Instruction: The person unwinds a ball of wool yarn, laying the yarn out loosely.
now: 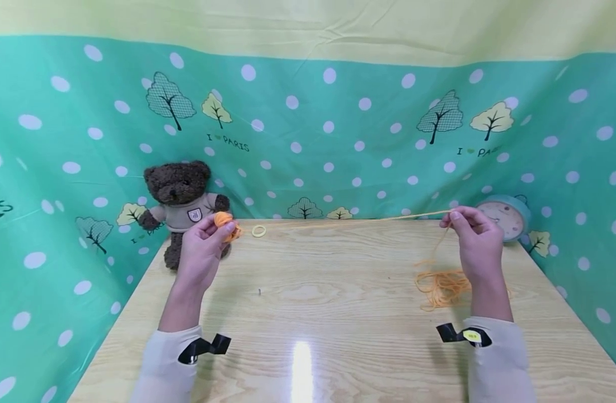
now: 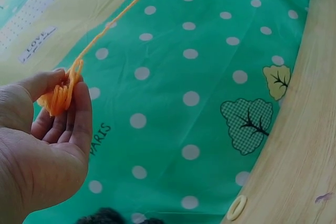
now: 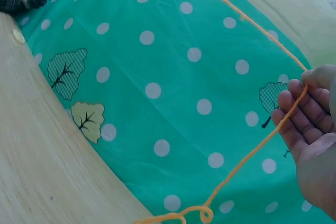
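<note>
Between thumb and fingers, my left hand [image 1: 201, 246] holds a small wound bundle of orange yarn [image 2: 58, 98], raised in front of the teddy bear. One strand of yarn [image 3: 247, 18] runs from the bundle across to the right, looking taut. My right hand [image 1: 480, 242] pinches that strand between thumb and forefinger, well apart from the left. Below the pinch the strand hangs down, crossing the right fingers [image 3: 310, 116] in the right wrist view. It leads toward a loose heap of orange yarn [image 1: 445, 288] on the table, partly behind the right wrist.
A brown teddy bear [image 1: 179, 184] in a grey top sits at the table's back left. Near the back edge lies a pale yellow ring [image 1: 259, 231]. A round teal clock [image 1: 509, 215] stands at the back right. Green dotted cloth [image 1: 328, 145] hangs around the wooden table [image 1: 308, 313].
</note>
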Tool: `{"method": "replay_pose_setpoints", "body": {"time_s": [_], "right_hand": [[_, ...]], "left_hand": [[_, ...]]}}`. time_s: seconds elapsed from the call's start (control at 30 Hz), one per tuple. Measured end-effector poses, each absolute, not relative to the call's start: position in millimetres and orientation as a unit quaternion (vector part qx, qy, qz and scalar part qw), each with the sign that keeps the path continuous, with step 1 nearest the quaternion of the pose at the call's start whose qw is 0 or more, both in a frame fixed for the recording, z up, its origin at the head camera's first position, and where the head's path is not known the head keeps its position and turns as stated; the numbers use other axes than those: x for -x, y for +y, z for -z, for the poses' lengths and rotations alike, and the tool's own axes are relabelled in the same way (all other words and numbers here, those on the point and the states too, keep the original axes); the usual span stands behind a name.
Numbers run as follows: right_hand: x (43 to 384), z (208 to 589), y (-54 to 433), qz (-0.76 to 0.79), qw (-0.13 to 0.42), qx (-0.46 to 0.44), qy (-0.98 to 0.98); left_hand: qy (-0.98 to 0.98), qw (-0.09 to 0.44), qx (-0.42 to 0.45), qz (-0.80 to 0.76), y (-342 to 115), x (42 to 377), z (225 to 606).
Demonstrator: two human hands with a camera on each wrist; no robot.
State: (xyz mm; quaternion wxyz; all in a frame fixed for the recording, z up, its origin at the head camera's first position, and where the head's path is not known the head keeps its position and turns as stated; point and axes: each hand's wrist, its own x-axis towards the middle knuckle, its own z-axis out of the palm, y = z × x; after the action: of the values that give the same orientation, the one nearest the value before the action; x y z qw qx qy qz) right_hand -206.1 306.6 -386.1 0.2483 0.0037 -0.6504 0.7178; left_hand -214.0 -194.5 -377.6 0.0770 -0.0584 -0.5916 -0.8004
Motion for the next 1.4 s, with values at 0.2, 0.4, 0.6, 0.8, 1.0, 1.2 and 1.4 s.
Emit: {"method": "replay_pose_setpoints", "body": {"time_s": [0.2,0.4,0.6,0.8,1.0,1.2,1.4], "right_hand": [[202.2,384.3,320.9,-0.722,0.251,-0.016,-0.645],[201.2,382.8,337.5,-0.729,0.260,-0.026,-0.632],[200.9,380.4,353.4,-0.732,0.279,-0.041,-0.620],[198.4,380.5,369.9,-0.741,0.273,-0.024,-0.613],[196.2,380.5,381.1,-0.749,0.269,0.000,-0.606],[194.0,382.2,390.0,-0.757,0.258,0.013,-0.601],[193.4,388.8,402.3,-0.775,0.246,0.013,-0.582]], "left_hand": [[-0.589,0.079,0.062,0.802,-194.2,213.5,377.6],[-0.590,0.080,0.059,0.802,-197.5,212.1,376.8],[-0.587,0.073,0.059,0.804,-197.3,212.5,376.6],[-0.586,0.069,0.065,0.805,-197.2,212.7,376.8],[-0.573,0.075,0.064,0.814,-198.0,212.9,376.5],[-0.569,0.078,0.064,0.816,-200.6,212.5,375.6],[-0.574,0.084,0.061,0.812,-202.2,211.6,374.8]]}}
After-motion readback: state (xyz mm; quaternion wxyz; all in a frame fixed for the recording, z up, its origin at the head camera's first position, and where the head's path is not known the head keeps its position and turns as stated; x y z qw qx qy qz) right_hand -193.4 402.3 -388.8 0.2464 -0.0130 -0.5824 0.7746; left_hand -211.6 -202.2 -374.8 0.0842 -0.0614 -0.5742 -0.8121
